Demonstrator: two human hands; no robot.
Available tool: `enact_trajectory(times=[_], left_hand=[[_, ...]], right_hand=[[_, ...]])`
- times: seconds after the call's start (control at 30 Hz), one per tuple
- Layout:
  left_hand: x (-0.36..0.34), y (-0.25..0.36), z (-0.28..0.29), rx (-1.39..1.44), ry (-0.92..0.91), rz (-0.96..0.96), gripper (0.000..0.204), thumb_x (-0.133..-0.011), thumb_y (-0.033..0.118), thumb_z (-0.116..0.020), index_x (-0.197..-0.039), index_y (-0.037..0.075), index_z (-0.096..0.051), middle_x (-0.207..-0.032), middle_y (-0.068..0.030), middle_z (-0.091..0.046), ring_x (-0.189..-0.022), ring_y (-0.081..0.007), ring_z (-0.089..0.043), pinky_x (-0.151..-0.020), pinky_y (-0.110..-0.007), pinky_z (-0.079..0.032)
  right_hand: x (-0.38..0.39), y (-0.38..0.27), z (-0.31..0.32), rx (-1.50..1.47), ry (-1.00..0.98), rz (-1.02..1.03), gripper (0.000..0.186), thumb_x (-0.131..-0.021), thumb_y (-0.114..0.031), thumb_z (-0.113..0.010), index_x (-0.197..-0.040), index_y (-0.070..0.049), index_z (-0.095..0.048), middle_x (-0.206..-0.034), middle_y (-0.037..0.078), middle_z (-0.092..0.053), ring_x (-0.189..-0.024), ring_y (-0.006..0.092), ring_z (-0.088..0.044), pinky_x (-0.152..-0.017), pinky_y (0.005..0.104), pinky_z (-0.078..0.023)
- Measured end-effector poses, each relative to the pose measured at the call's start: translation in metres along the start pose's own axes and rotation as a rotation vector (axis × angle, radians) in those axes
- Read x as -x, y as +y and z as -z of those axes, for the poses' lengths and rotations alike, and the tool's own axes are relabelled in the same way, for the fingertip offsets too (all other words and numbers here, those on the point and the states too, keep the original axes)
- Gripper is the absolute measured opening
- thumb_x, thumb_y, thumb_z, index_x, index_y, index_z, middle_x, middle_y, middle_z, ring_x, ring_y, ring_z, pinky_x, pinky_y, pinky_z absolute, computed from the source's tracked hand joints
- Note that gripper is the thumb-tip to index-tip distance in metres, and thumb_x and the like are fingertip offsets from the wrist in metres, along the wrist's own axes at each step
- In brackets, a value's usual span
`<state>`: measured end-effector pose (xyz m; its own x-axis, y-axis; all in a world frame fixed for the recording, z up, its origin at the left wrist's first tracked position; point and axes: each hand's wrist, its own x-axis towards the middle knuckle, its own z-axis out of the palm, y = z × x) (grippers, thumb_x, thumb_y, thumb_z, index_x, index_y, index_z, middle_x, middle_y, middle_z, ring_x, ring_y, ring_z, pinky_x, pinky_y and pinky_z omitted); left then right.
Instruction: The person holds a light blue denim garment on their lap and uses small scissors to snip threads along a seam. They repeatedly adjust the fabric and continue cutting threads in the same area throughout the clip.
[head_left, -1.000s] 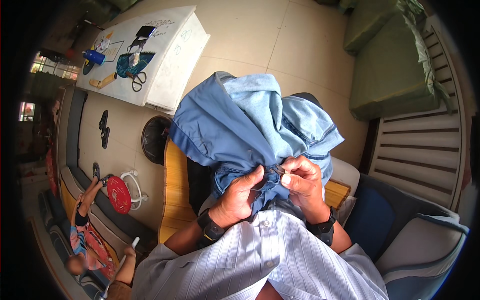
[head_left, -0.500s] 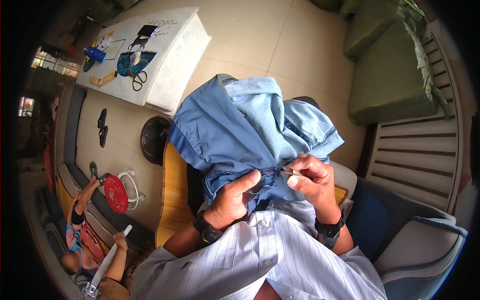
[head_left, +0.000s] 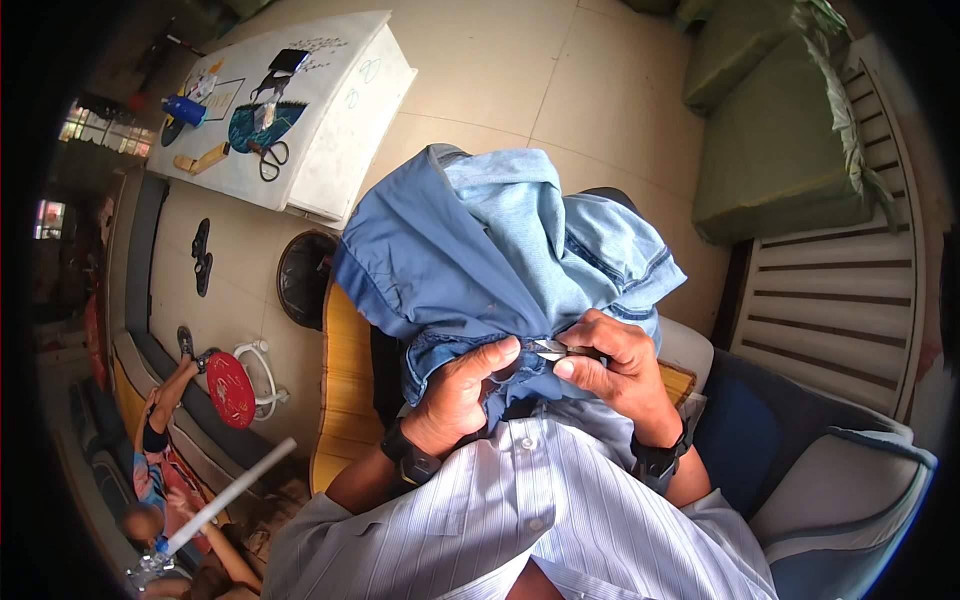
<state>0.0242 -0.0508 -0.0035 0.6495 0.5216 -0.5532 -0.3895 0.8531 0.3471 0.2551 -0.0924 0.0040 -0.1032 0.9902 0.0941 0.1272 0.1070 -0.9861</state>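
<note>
A light-blue denim garment lies bunched over my lap, with a smoother blue lining side turned out on the left. My left hand pinches its stitched edge, thumb on top and the other fingers underneath. In my right hand are small metal thread snips, held between thumb and fingers. Their pointed blades reach left along the seam, close to my left thumb tip. Whether the blades touch the cloth or a thread I cannot make out.
A white table at the far left bears black-handled scissors and a blue bottle. Nearer are a black bin and a red stool. Another person sits at lower left by a white tube. Green wrapped bundles stand right.
My right hand has shifted slightly left, and the snips' blades now show, pointing at my left thumb. At lower left, the white tube has swung and the other person's arm has moved.
</note>
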Motion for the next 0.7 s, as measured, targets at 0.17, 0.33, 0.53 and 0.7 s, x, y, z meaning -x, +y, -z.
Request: enact_trajectory(times=[0.17, 0.33, 0.53, 0.7], left_hand=[[0.001, 0.005, -0.002, -0.013, -0.014, -0.008, 0.032, -0.105, 0.023, -0.062, -0.121, -0.003, -0.071, -0.117, -0.0104, -0.075, -0.106, -0.0186, -0.071, -0.098, -0.033, -0.054], [0.001, 0.006, -0.004, 0.040, 0.063, -0.029, 0.026, -0.098, 0.015, -0.070, -0.114, -0.006, -0.071, -0.111, -0.0152, -0.075, -0.102, -0.0250, -0.073, -0.096, -0.037, -0.058], [0.000, 0.007, -0.005, 0.052, 0.107, -0.027, 0.025, -0.097, 0.014, -0.071, -0.113, -0.005, -0.070, -0.110, -0.0146, -0.075, -0.101, -0.0250, -0.073, -0.095, -0.038, -0.058], [-0.002, 0.004, 0.002, 0.034, 0.148, -0.005, 0.024, -0.096, 0.013, -0.071, -0.113, -0.005, -0.070, -0.109, -0.0142, -0.075, -0.100, -0.0250, -0.073, -0.094, -0.038, -0.058]], right_hand=[[-0.003, 0.000, 0.002, 0.013, -0.036, 0.009, 0.023, -0.089, -0.015, -0.084, -0.101, 0.000, -0.071, -0.084, 0.008, -0.064, -0.075, 0.0228, -0.063, -0.069, 0.0347, -0.048], [-0.005, -0.002, 0.001, -0.007, -0.048, -0.020, 0.023, -0.089, -0.015, -0.083, -0.101, 0.000, -0.070, -0.084, 0.008, -0.064, -0.075, 0.0224, -0.063, -0.069, 0.0342, -0.048], [-0.005, 0.003, -0.001, -0.009, -0.031, 0.005, 0.022, -0.090, -0.015, -0.083, -0.099, 0.000, -0.069, -0.085, 0.008, -0.064, -0.075, 0.0222, -0.063, -0.069, 0.0339, -0.048], [-0.005, 0.006, -0.001, -0.010, -0.036, 0.004, 0.022, -0.090, -0.015, -0.083, -0.100, -0.001, -0.070, -0.084, 0.008, -0.064, -0.075, 0.0221, -0.062, -0.068, 0.0342, -0.047]])
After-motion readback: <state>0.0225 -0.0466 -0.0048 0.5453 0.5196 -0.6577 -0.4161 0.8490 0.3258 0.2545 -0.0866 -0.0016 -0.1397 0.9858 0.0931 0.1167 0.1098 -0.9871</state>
